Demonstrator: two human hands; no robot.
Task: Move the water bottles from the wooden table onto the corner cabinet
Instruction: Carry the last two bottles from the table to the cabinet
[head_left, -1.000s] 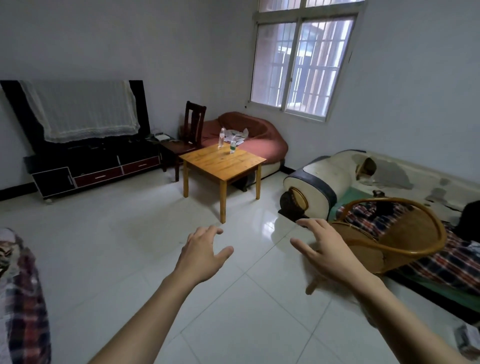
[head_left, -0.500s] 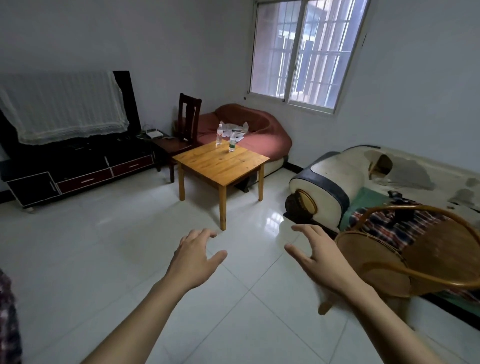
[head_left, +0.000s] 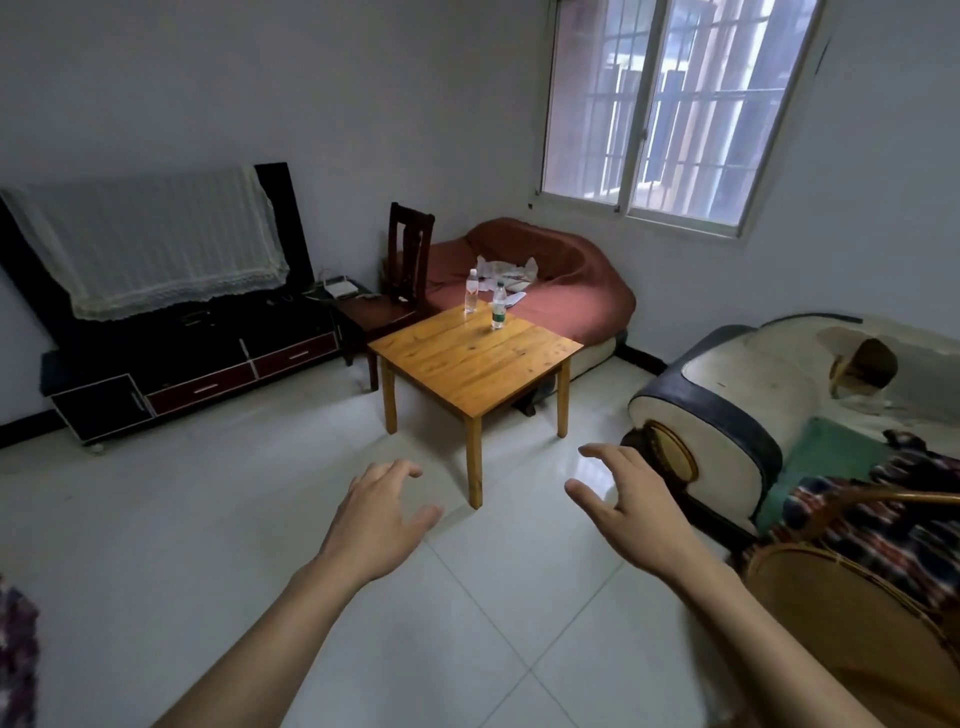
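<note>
Two clear plastic bottles (head_left: 471, 291) (head_left: 498, 306) are standing upright on the square wooden desk (head_left: 475, 358) (frame centre); left hand (head_left: 375, 519) and right hand (head_left: 626, 506) are hovering empty, fingers loose

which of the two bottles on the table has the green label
The bottle with the green label is the right-hand one, nearer the camera; the clear bottle, nearer the table's far corner, shows no green.

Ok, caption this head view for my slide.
Open hands reach toward two water bottles on wooden table.
</note>
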